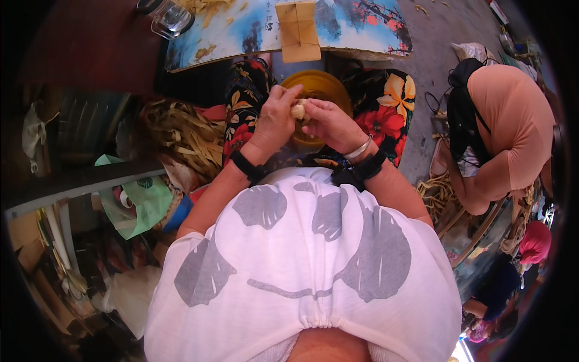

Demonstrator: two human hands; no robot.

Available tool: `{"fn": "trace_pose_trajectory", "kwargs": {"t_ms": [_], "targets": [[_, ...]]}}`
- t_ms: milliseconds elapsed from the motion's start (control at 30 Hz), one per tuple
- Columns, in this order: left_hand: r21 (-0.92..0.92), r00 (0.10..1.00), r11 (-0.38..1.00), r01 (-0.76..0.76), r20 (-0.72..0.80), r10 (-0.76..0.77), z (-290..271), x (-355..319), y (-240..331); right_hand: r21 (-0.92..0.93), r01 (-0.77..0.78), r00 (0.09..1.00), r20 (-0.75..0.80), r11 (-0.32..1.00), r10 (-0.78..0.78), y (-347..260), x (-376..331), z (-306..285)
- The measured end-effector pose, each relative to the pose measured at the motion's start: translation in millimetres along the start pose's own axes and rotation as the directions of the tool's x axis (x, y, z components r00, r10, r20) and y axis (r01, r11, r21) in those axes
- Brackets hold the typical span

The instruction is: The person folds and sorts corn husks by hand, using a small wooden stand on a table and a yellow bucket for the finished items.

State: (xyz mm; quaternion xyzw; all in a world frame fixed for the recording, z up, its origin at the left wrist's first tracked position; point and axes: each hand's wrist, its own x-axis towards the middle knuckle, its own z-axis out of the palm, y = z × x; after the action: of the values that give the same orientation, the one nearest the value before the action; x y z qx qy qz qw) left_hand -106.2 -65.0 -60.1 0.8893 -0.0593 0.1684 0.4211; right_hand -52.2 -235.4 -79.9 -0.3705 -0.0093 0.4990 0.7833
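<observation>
A small pale, rounded piece that looks ridged (299, 109) is pinched between my two hands, above a yellow tub (335, 85) set between my knees. My left hand (275, 119) closes on the piece's left side, with its forefinger pointing to the right across the tub. From the right, thumb and fingers of my right hand (335, 124) press together on it. The fingers hide part of the piece, so its exact kind does not show. What lies inside the tub is mostly covered by the hands.
Ahead stands a table painted blue and white (356, 30), bearing a wooden stand (300, 36) and a glass jar (172, 20). Flat tan strips (187, 136) are heaped at left, near a green bag (142, 202). Another person (509, 127) sits close on the right.
</observation>
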Motion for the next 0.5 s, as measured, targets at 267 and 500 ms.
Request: {"fn": "trace_pose_trajectory", "kwargs": {"t_ms": [267, 500], "targets": [[-0.341, 0.951, 0.891, 0.299, 0.034, -0.306, -5, -7, 9, -0.331, 0.194, 0.953, -0.16, 0.923, -0.258, 1, 4, 18], [-0.549, 0.881, 0.707, 0.447, 0.132, -0.455, -19, 1, -19, -0.952, 0.194, 0.787, 0.008, 0.236, -0.617, -5, -18, 30]]}}
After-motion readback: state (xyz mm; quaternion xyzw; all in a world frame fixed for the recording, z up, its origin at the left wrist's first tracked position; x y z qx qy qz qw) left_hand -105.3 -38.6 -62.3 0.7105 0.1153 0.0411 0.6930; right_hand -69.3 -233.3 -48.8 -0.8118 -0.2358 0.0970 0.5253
